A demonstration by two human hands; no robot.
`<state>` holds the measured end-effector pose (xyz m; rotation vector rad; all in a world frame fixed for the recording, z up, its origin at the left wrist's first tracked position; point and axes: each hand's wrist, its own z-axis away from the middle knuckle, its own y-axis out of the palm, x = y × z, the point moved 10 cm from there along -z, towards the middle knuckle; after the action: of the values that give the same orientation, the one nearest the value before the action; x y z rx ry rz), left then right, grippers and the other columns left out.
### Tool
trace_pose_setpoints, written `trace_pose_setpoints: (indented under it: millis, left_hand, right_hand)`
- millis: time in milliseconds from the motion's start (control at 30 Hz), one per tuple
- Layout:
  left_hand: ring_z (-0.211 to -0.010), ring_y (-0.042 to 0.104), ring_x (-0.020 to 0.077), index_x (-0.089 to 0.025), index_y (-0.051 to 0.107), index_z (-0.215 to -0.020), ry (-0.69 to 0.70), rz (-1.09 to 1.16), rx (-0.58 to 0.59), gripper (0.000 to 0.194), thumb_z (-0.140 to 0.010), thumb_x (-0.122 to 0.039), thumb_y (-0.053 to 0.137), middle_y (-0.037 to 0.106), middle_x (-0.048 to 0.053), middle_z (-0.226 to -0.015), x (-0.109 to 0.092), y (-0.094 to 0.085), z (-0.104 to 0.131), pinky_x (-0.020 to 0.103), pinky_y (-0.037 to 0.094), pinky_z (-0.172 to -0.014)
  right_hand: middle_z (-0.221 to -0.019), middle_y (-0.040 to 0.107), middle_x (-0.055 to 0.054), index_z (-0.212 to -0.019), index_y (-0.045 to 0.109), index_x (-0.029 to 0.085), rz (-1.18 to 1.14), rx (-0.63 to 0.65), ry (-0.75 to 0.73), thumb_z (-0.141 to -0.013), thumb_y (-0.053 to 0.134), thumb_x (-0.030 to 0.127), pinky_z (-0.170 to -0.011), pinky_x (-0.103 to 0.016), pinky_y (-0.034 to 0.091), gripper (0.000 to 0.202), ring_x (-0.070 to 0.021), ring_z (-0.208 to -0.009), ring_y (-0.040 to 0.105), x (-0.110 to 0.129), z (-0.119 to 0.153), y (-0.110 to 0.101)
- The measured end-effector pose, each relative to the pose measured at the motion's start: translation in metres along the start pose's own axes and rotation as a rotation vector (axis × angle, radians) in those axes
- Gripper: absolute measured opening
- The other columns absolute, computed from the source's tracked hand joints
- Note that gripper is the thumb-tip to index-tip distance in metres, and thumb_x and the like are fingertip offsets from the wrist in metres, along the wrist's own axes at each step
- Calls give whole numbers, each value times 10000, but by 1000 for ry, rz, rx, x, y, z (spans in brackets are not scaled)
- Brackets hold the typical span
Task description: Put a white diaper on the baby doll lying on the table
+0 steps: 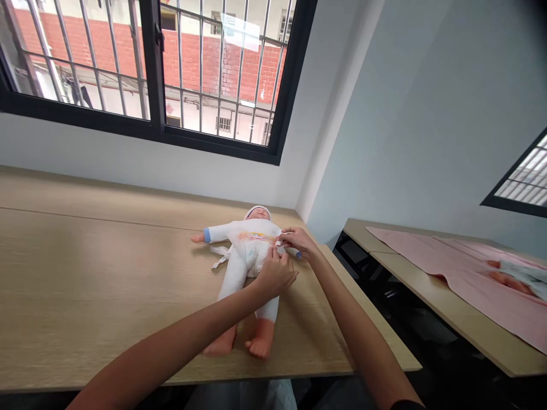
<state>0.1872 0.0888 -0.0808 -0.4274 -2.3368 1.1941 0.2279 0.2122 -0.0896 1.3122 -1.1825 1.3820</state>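
A white strip (pixel 279 244) seems pinched by the right grip (pixel 282 238); whether anything is held by the left grip (pixel 278 274), just below, cannot be made out. The doll (pixel 248 256), laid beneath both, could be twisted by uneven pulling. Rightward movement is limited by the worktop's (pixel 106 285) edge; more room is offered leftward.

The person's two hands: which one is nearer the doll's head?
The right hand, whose forearm comes from the lower right. It is farther up the doll, beside the waist; the left hand is lower, over a thigh.
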Motion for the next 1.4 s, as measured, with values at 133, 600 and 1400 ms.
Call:
trace_pose_setpoints:
  millis: [133,600,1400]
  left_hand:
    - [-972,623,361,-40,713,-960,42,-32,10,422,-923,-401,496,666,208,-914,-6,2,-1,521,406,-920]
    - [-1094,548,369,-44,686,-988,-8,-45,-37,454,-927,-443,478,669,202,-1004,-2,0,2,486,400,-911]
    - [-1147,585,369,-25,691,-1009,-76,-169,9,378,-887,-352,545,650,251,-1150,-4,16,-4,498,431,-976]
  right_hand:
    - [-561,636,6,-791,507,157,83,-18,-53,-623,652,9,-455,-167,430,266,-89,-454,536,8,-4,10]
    - [-871,688,-119,-823,563,108,159,98,18,-911,582,256,-600,-225,571,174,-115,-604,651,24,3,38]
    - [-788,717,-5,-796,690,180,945,725,-266,-705,659,111,-670,-228,449,118,-171,-760,660,44,-15,58]
